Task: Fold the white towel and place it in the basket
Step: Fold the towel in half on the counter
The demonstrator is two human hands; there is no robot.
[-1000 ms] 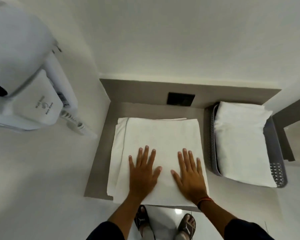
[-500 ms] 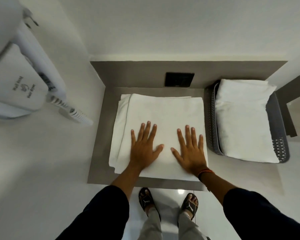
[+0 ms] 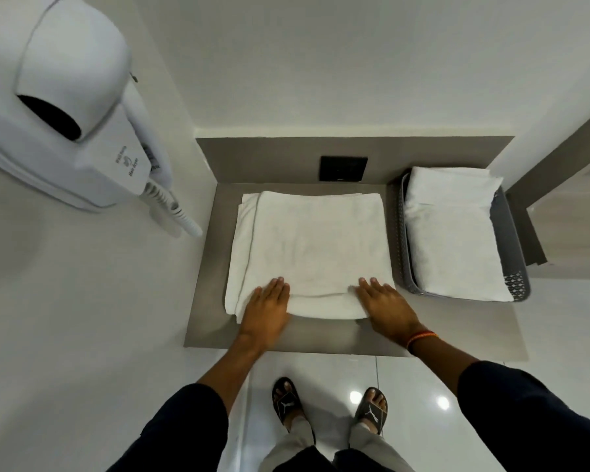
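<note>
A white towel (image 3: pixel 314 247), folded into a thick square, lies flat on the grey shelf (image 3: pixel 457 328). My left hand (image 3: pixel 266 303) rests on its near left edge and my right hand (image 3: pixel 384 301) on its near right edge. On both hands the fingers lie together on top and the thumbs are hidden under the edge. Between the hands the near edge is slightly lifted and bunched. The grey perforated basket (image 3: pixel 397 233) stands just right of the towel, touching the wall, and holds another folded white towel (image 3: pixel 453 240).
A white wall-mounted hair dryer (image 3: pixel 65 114) with a coiled cord hangs on the left wall above the shelf. A black socket plate (image 3: pixel 343 168) sits on the back panel. Walls close the shelf at the back and left. My sandalled feet stand on the glossy floor below.
Both hands slid from the towel's middle, palms flat and fingers spread, back to its near edge and closed on it. The edge has lifted a little.
</note>
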